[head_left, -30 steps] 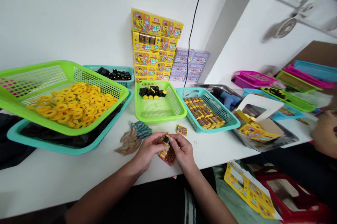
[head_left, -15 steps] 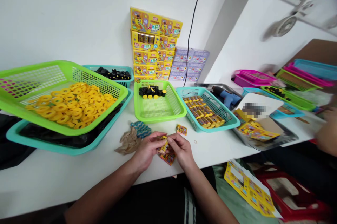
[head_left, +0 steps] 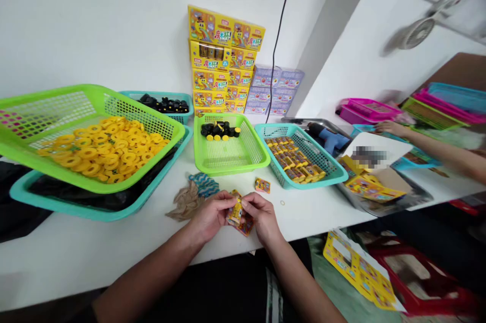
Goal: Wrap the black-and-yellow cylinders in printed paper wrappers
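Note:
A small yellow printed cylinder (head_left: 235,212) is held upright, slightly tilted, between my two hands above the front of the table. My left hand (head_left: 213,215) is closed round its left side. The thumb and fingers of my right hand (head_left: 262,215) pinch at its upper right edge; whether they grip the cylinder or a thin piece on it is too small to tell. Behind and below it shows a colourful printed card (head_left: 247,225), partly hidden by the fingers. Another small printed card (head_left: 262,185) lies on the table just beyond my hands.
A green basket (head_left: 231,166) holds black and yellow pieces. Right of it, a teal basket (head_left: 334,177) contains rows of yellow printed cylinders. Yellow rings (head_left: 110,146) fill a tilted green basket at left. A crumpled cloth (head_left: 187,201) and rubber band (head_left: 282,202) lie nearby. A co-worker's arm (head_left: 436,143) reaches in from the right.
The cylinder has turned more upright between my fingers, showing more of its printed side. The co-worker's arm has reached further in over the baskets at right.

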